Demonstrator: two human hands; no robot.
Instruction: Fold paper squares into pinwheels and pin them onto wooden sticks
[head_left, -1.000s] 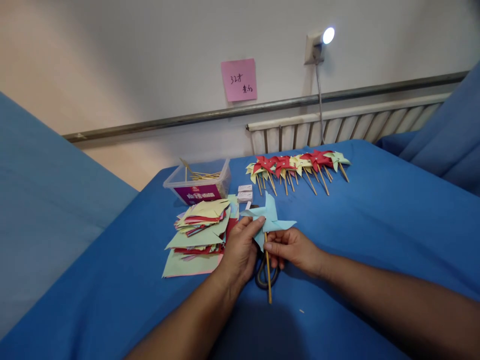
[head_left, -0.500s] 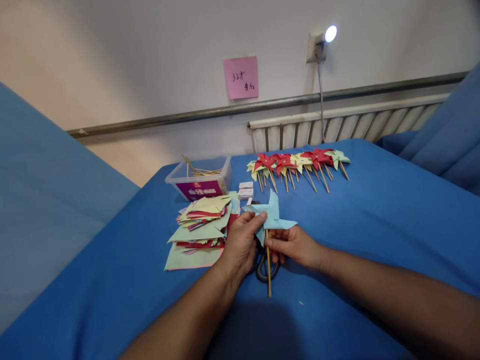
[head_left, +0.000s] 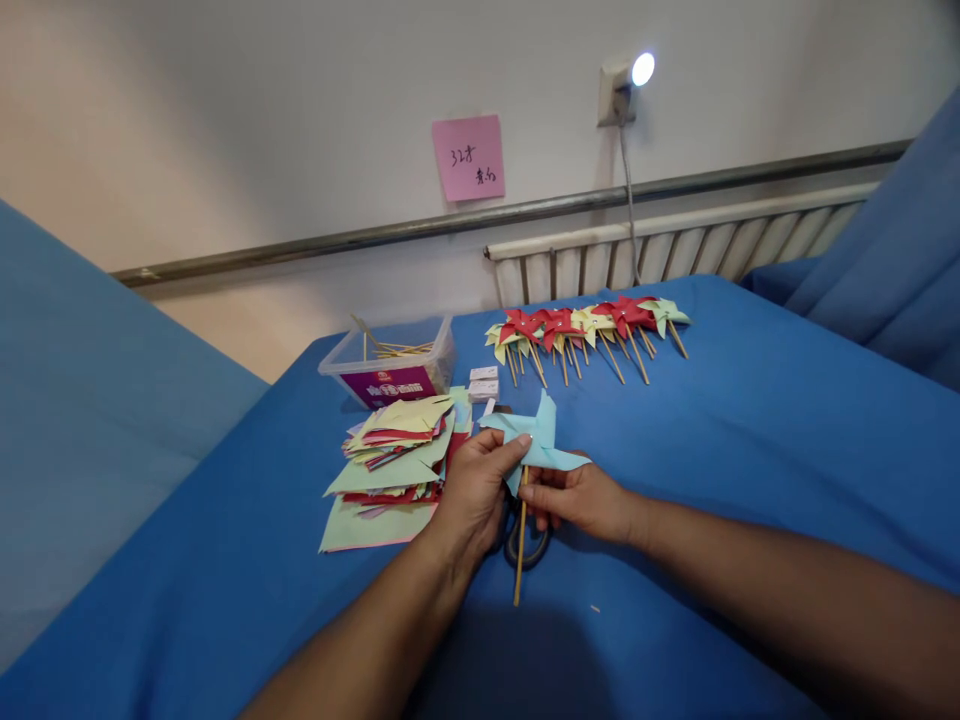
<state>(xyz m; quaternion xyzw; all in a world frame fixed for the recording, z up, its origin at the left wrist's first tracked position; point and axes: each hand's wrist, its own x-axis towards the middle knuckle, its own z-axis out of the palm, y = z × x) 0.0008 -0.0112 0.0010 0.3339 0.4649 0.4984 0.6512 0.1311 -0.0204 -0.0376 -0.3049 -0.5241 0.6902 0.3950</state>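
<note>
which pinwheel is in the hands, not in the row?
The light blue pinwheel: left hand pinches its paper, right hand holds its stick. The red and yellow-green pinwheels lie in a row behind.

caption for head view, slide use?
Both hands hold a light-blue paper pinwheel beside stacked paper squares.

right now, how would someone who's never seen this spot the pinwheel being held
Start at the blue cloth-covered table, with a stack of coloured paper squares at its left and a row of red and yellow pinwheels at the back. Just right of the stack, both hands hold a pinwheel on a wooden stick. It is the only light blue one, apart from the row.
</note>
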